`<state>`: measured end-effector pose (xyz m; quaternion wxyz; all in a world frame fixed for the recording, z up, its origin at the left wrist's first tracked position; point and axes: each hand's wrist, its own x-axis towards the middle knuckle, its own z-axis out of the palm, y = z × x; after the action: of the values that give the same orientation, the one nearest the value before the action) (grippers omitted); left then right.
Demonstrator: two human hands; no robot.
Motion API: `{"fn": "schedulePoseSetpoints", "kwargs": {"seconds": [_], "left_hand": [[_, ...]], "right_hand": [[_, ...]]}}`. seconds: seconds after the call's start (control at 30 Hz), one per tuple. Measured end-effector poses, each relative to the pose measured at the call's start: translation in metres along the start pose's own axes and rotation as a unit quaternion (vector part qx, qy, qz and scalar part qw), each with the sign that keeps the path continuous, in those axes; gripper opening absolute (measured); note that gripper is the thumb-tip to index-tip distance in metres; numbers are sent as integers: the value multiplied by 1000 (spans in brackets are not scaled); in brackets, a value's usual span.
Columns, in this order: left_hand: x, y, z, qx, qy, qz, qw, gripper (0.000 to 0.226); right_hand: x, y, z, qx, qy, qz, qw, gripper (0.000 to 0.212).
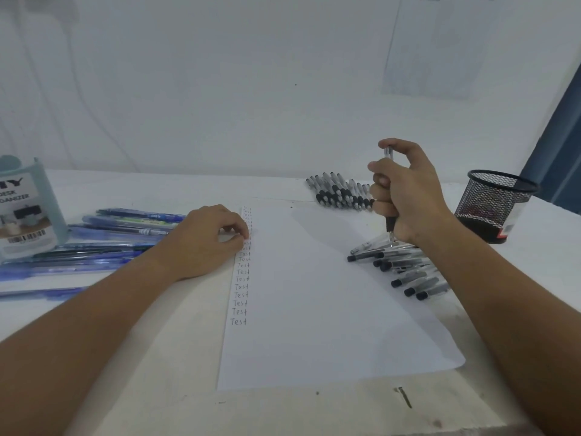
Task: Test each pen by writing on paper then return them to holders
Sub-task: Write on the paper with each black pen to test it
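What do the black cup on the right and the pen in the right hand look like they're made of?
Black cup: looks like metal wire mesh with a matte black coating; the open grid lets you see through its wall, and it has a solid rim.
Pen gripped upright in the right hand: probably plastic, with a clear glossy upper barrel and a dark, likely rubber grip section low down; mostly hidden by fingers.

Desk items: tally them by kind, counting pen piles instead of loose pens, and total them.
Black pen piles: 2, far pile, near pile
Blue pen pile: 1
Held pen in right hand: 1
Holders: 2, mesh cup, organizer box
Paper sheet: 1
Total: 7
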<state>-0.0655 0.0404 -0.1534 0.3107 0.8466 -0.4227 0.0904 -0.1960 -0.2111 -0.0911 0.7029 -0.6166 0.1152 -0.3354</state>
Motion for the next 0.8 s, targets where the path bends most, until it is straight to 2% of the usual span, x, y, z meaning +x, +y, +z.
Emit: {"fn": "schedulePoseSetpoints", "kwargs": {"seconds": [0.1, 0.17, 0.23, 0.33, 0.4, 0.47, 0.57, 0.7, 0.8], "left_hand": [[0, 1, 0, -1, 0, -2, 1000, 12], [0, 1, -1, -4, 0, -3, 1000, 11], [-1, 2, -1, -2, -1, -3, 1000, 11], [-1, 2, -2, 3, -6, 0, 1000, 11], [-2, 2, -1, 5, -9, 0, 1000, 11], [-2, 1, -1, 8, -13, -1, 1000, 11], [-2, 3, -1, 24, -18, 6, 1000, 12], [-4, 7, -3, 40, -17, 12, 999, 17], [-8, 8, -4, 47, -16, 15, 999, 20]], "right_hand": [[1, 0, 0, 50, -14, 10, 999, 37], [0, -2, 2, 80, -34, 13, 996, 29], [-2, -5, 4, 29, -49, 2, 998, 20], [-10, -13, 14, -120, -43, -32, 991, 23], [-23, -17, 25, -114, -64, -17, 991, 23], [-45, -16, 38, -87, -120, 11, 989, 18], [-81, -4, 50, -95, -186, 43, 977, 35], [-120, 12, 63, -108, -207, 71, 970, 14], [-140, 22, 69, -123, -217, 77, 965, 21]]}}
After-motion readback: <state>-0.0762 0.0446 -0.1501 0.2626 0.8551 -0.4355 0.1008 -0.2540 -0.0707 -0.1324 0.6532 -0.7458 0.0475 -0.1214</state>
